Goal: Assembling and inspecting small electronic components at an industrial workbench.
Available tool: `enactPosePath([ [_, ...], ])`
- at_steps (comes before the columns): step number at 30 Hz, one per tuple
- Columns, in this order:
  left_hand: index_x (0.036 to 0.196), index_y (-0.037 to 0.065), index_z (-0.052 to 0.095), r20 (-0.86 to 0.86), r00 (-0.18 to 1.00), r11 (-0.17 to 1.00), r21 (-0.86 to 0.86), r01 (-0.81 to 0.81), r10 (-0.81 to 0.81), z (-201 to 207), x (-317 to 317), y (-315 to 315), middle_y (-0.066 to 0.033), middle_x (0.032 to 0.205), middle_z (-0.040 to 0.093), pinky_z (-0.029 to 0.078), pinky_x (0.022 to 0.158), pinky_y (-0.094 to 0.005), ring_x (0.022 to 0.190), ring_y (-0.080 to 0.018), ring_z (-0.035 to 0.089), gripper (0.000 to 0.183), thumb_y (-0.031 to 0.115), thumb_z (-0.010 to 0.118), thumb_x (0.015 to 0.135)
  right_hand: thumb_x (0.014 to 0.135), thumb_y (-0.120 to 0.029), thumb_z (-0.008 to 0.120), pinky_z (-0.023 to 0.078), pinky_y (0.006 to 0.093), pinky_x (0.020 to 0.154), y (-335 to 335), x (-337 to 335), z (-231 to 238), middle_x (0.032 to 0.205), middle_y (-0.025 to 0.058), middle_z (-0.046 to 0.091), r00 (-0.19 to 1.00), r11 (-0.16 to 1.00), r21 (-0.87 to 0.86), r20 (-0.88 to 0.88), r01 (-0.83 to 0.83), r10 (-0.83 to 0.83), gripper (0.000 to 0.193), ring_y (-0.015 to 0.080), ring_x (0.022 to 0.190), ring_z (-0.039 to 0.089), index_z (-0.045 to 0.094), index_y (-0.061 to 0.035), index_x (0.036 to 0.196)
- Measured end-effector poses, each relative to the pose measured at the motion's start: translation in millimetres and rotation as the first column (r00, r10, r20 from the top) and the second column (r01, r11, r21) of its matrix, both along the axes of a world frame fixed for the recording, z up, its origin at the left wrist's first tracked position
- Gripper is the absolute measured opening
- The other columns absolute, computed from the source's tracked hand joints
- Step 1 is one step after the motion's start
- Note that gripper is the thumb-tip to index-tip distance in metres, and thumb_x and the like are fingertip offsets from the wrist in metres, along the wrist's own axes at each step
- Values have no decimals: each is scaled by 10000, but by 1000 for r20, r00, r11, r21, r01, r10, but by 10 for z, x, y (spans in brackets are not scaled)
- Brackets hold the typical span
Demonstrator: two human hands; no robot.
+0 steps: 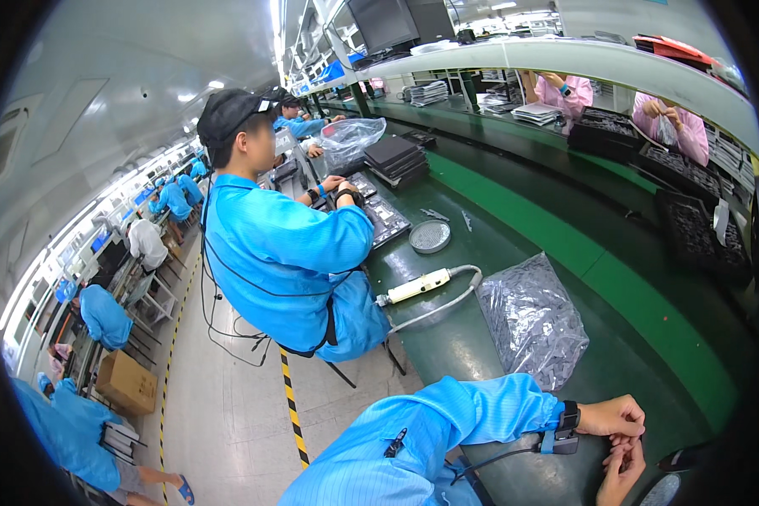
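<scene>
Over the green bench at the lower right, my left hand [609,417] is closed, its thumb and fingertips pinched together. Just below it, my right hand [621,474] has its fingers drawn together too, and the fingertips of both hands meet. Whatever they hold, if anything, is too small to make out. A black strap with a small device [558,442] and its cable sits at my left wrist. Close by my right hand are a round, grainy grey dish [662,489] and a dark object [681,458], partly cut off. A clear plastic bag [533,320] full of small grey parts lies beyond my left forearm.
A white electric screwdriver [419,287] with a thick cable lies left of the bag, near another round dish [430,237]. A co-worker in blue [278,244] sits at my left by stacked black trays [395,160]. Across the dark conveyor [523,173], people in pink handle parts.
</scene>
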State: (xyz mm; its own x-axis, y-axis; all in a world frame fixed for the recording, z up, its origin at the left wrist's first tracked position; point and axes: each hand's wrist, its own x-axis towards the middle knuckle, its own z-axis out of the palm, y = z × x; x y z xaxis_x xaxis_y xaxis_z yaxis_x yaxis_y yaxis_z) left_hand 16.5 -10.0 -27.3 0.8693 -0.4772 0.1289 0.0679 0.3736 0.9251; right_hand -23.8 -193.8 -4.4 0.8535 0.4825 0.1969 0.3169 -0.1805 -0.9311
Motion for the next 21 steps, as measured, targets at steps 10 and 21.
enactPosePath([
  [10, 763, 22, 603, 4, 1000, 1000, 8, -17, 17, 15, -8, -1, -15, 659, 631, 445, 494, -190, 547, -52, 582, 261, 185, 613, 967, 982, -80, 555, 475, 237, 694, 15, -6, 28, 979, 84, 673, 999, 1000, 4, -32, -3, 3, 328, 110, 761, 577, 564, 94, 1260],
  [21, 755, 26, 598, 8, 1000, 1000, -5, -8, 8, 43, -29, -3, -11, 640, 623, 429, 494, -187, 543, -55, 582, 279, 204, 615, 969, 985, -74, 553, 474, 239, 705, 40, -43, 73, 997, 86, 669, 998, 999, 35, -57, 14, -12, 324, 112, 775, 574, 563, 95, 1261],
])
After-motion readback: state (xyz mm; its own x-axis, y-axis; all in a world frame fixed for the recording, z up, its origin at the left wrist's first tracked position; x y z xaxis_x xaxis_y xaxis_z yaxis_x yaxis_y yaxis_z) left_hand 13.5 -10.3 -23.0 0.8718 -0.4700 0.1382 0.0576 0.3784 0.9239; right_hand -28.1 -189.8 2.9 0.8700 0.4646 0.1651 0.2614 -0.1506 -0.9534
